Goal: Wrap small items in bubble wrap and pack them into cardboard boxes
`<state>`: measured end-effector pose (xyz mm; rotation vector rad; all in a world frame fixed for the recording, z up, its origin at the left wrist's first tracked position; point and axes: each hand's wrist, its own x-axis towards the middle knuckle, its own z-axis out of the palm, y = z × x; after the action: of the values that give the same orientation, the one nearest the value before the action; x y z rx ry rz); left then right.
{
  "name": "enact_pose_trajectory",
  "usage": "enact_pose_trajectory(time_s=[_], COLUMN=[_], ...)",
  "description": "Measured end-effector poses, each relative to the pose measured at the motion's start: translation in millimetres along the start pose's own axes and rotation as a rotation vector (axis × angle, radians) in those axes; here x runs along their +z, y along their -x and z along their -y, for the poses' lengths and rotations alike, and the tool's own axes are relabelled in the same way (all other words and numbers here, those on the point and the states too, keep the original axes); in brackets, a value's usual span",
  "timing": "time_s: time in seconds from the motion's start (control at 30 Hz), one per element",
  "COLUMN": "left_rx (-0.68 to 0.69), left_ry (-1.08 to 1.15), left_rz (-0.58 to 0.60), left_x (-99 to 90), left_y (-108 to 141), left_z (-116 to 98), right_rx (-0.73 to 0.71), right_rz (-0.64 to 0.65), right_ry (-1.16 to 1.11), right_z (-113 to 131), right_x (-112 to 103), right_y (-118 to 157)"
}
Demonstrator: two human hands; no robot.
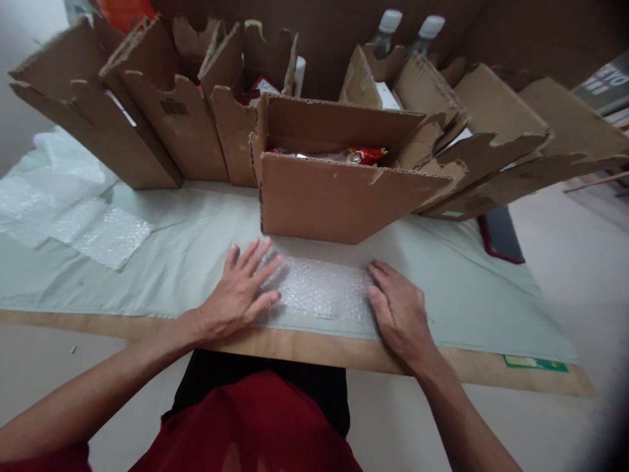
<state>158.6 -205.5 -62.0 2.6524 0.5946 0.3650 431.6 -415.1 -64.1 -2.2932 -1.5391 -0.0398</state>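
A clear piece of bubble wrap (322, 287) lies flat on the pale green cloth (196, 262), near the table's front edge. My left hand (244, 288) rests at its left end with the fingers spread. At the right end, my right hand (399, 305) touches the wrap with its fingertips, thumb a little apart from the fingers. Just behind the wrap stands an open cardboard box (339, 203) with red and clear packets (366, 155) inside.
More cardboard boxes (152, 124) stand in a row along the back. Loose bubble wrap sheets (98, 226) lie at the left. Two bottles with white caps (431, 27) rise behind the boxes. A dark flat object with a red edge (500, 235) is at the right.
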Motion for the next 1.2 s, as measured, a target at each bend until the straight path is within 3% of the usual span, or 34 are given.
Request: enact_pose_trajectory(time_s=[0.1, 0.17, 0.3, 0.47, 0.63, 0.73, 0.87, 1.03, 1.1, 1.2], left_rx=[-0.165, -0.248, -0.281, -0.292, -0.413, -0.459, -0.572, -0.774, -0.812, -0.854], left_ry=[0.029, 0.017, 0.008, 0.070, 0.388, 0.588, 0.735, 0.955, 1.020, 1.103], left_rz=[-0.229, -0.273, -0.186, -0.190, -0.102, -0.071, 0.021, 0.176, 0.179, 0.094], left_x=[-18.1, -25.0, -18.6, -15.3, -37.5, -45.5, -51.7, -59.0, -56.9, -45.6], left_y=[4, 2, -12, -21, -2, 16, 46, 95, 114, 132], left_z=[23, 36, 41, 21, 4, -8, -28, -41, -39, -35], right_rx=[0.005, -0.007, 0.014, 0.092, 0.247, 0.239, 0.043, -0.468, -0.614, -0.771], right_rz=[-0.052, -0.012, 0.066, 0.011, -0.054, -0.156, -0.279, -0.444, -0.465, -0.373], right_ry=[-0.067, -0.072, -0.104, -0.258, -0.449, -0.471, -0.375, -0.213, -0.156, -0.073], right_z=[-4, -8, -12, 0, 9, 13, 37, 104, 136, 185], right_x=[-6, -4, 5, -1, -16, -22, -34, -44, -38, -19], right_y=[-16, -25, -33, -26, -21, -23, -34, -71, -91, -126])
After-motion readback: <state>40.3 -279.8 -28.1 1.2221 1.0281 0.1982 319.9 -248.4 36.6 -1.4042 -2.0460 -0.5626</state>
